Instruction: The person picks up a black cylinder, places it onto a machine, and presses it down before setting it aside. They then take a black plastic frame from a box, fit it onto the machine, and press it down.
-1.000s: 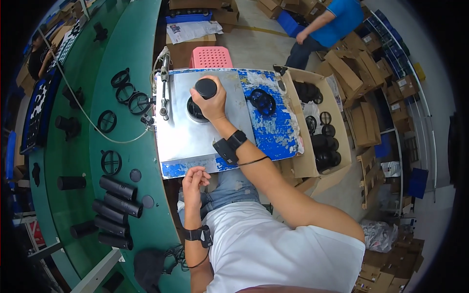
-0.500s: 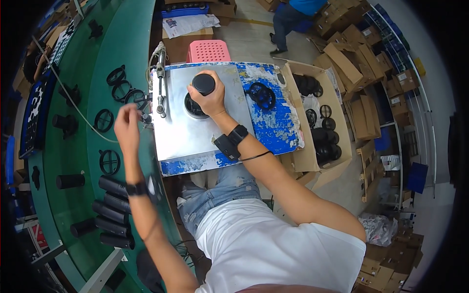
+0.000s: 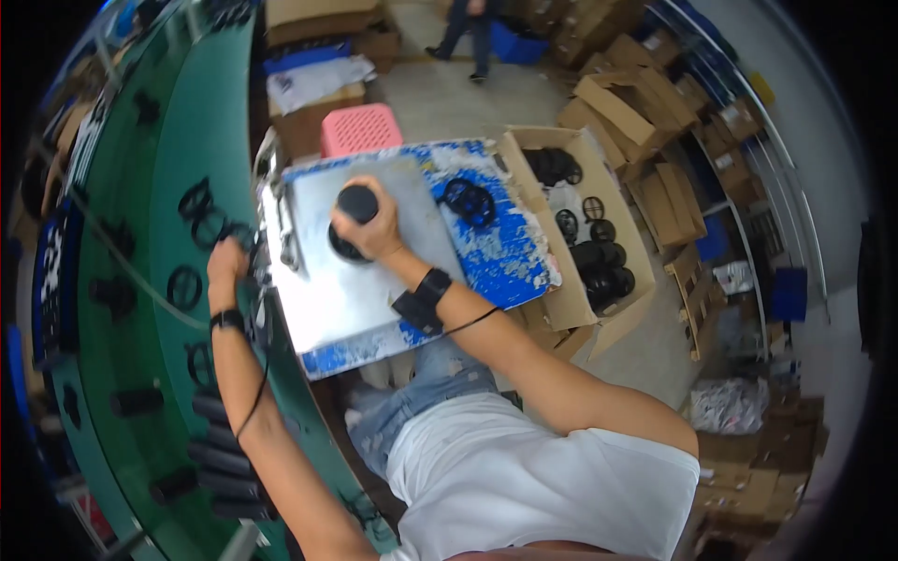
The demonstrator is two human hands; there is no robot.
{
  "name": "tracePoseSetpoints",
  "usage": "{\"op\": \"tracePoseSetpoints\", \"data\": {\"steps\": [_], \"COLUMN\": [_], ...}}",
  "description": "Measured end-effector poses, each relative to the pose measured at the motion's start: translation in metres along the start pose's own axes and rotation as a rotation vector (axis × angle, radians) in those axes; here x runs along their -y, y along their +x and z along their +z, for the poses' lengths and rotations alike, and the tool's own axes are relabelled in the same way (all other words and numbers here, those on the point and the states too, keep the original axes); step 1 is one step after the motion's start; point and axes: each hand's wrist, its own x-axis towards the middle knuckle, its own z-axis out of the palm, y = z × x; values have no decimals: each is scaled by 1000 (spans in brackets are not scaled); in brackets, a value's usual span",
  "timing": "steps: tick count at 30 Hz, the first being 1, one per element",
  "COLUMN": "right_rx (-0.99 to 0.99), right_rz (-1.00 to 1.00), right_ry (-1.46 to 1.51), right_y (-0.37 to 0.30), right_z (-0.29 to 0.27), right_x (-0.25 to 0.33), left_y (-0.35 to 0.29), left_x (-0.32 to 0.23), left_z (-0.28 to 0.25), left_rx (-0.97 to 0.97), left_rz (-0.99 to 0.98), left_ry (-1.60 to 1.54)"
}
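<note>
My right hand (image 3: 376, 234) is closed around a black cylinder (image 3: 357, 200) that stands upright on a black round part (image 3: 339, 249), on the metal plate (image 3: 351, 304) of a blue-painted table (image 3: 510, 266). My left hand (image 3: 227, 264) reaches out to the near edge of the green conveyor (image 3: 140, 178). It lies between flat black rings (image 3: 194, 199) and the plate's left edge. Whether its fingers hold anything is hidden. Both wrists wear black bands.
A black ring (image 3: 468, 201) lies on the blue part of the table. An open cardboard box (image 3: 559, 313) of black parts stands to the right. Several black cylinders (image 3: 220, 453) lie on the conveyor near me. A pink stool (image 3: 360, 129) and a person's legs (image 3: 468, 28) are beyond.
My left hand has come up from my lap and out to the conveyor's edge by the rings. My right hand has stayed on the black cylinder.
</note>
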Motion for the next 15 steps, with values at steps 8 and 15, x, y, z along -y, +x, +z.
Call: {"op": "tracePoseSetpoints", "data": {"steps": [8, 15], "right_rx": [18, 126], "right_rz": [21, -396], "right_ry": [-1, 375], "right_y": [-4, 80], "right_z": [-2, -43], "right_x": [18, 230], "left_y": [-27, -152], "left_x": [21, -53], "left_z": [19, -109], "left_rx": [-162, -795], "left_rz": [77, 186], "left_ry": [-303, -1072]}}
